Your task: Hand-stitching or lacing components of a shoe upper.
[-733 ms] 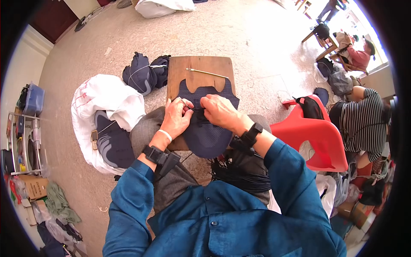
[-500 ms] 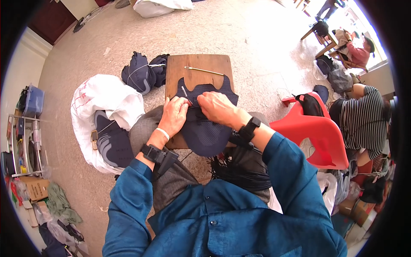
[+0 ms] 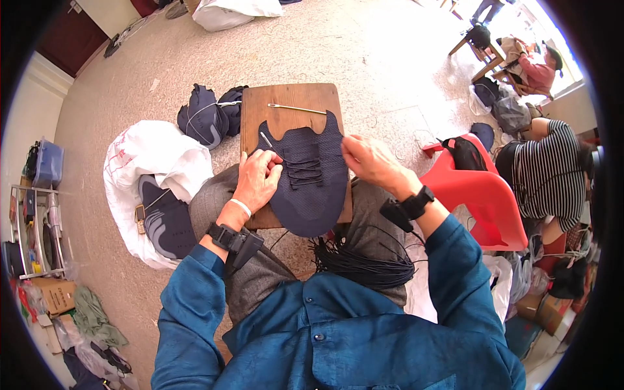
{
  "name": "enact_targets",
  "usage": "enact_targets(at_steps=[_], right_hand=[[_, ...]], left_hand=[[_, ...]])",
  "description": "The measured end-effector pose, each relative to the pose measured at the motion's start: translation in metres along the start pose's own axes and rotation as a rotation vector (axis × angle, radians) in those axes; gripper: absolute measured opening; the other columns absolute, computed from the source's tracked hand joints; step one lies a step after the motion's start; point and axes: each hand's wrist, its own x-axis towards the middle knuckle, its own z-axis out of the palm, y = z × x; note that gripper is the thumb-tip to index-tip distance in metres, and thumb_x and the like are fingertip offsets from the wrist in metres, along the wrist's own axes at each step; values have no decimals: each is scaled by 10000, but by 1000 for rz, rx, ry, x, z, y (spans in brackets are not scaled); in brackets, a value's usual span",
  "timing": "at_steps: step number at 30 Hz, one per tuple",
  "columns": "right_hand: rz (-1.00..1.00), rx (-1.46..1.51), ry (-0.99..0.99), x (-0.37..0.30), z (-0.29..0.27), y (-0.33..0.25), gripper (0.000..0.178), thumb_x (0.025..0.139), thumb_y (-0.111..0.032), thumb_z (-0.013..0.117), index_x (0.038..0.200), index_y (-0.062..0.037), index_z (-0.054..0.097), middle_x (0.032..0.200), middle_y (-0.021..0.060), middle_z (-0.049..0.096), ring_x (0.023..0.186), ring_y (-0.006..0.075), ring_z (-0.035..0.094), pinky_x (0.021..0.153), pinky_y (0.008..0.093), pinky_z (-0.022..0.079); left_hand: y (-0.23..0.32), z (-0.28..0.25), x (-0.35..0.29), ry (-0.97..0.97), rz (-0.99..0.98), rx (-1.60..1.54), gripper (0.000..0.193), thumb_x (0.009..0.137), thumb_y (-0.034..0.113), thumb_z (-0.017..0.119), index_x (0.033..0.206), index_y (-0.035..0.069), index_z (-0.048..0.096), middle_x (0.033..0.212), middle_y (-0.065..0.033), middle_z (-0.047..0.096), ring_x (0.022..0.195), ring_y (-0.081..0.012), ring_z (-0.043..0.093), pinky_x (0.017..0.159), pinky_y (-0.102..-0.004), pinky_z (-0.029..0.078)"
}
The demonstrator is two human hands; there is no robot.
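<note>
A dark blue shoe upper (image 3: 309, 208) lies flat on a wooden stool (image 3: 255, 101) between the person's knees, its rounded toe toward the body and reaching slightly past the stool's near edge. Its two horns point toward the far edge, and its right edge lies about along the stool's right side. Dark lacing (image 3: 304, 174) crosses the middle, and a thin light tip (image 3: 265, 138) shows by the left horn, just beyond the left hand (image 3: 257, 179). That hand rests over the upper's left edge with fingers curled and thumb close to them; whether it pinches cloth or lace I cannot tell. The right hand (image 3: 377, 161) is at the right edge, fingertips drawn together, but what lies between them, if anything, cannot be made out.

Beyond the horns, a strip of bare wood holds a slim metal rod (image 3: 296, 108), its right end close to the right horn. Grey trouser legs (image 3: 211, 201) flank the stool, leaving little room at either side; a bunch of dark cords (image 3: 364, 266) drapes over the right thigh. Farther left bulges a white sack (image 3: 153, 140), with a tied dark bundle (image 3: 201, 120) near the stool's far left. A red chair (image 3: 478, 201) stands right of the right hand, apart from it. Ahead, pale floor (image 3: 370, 71) spreads widely.
</note>
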Motion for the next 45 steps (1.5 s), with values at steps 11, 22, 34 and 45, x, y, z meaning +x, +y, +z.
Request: enact_targets(at_steps=[11, 22, 34, 45], right_hand=[[521, 1145, -18, -11, 0, -30, 175, 947, -39, 555, 1074, -3, 669, 819, 32, 681, 775, 104, 646, 700, 281, 535], [594, 1028, 91, -5, 24, -26, 200, 1017, -175, 622, 1111, -10, 686, 915, 2, 683, 782, 68, 631, 692, 228, 523], [204, 248, 344, -4, 40, -23, 98, 908, -79, 622, 976, -28, 673, 923, 195, 688, 848, 413, 675, 742, 470, 547], [203, -61, 51, 5, 42, -14, 107, 865, -96, 557, 830, -8, 605, 734, 231, 659, 708, 441, 672, 647, 526, 539]], left_hand=[[12, 8, 15, 137, -123, 41, 217, 892, 300, 733, 861, 92, 680, 692, -9, 660, 693, -199, 635, 892, -404, 377], [9, 11, 29, 205, -130, 164, 176, 806, 200, 808, 863, 74, 699, 709, -16, 654, 636, -144, 608, 768, -329, 452], [32, 41, 24, 137, 251, 101, 157, 785, 134, 765, 928, 106, 707, 993, -44, 619, 1001, -259, 583, 954, -421, 393], [28, 43, 28, 71, 189, 110, 287, 788, 177, 793, 1072, 166, 745, 1020, -27, 589, 1028, -232, 561, 970, -400, 351]])
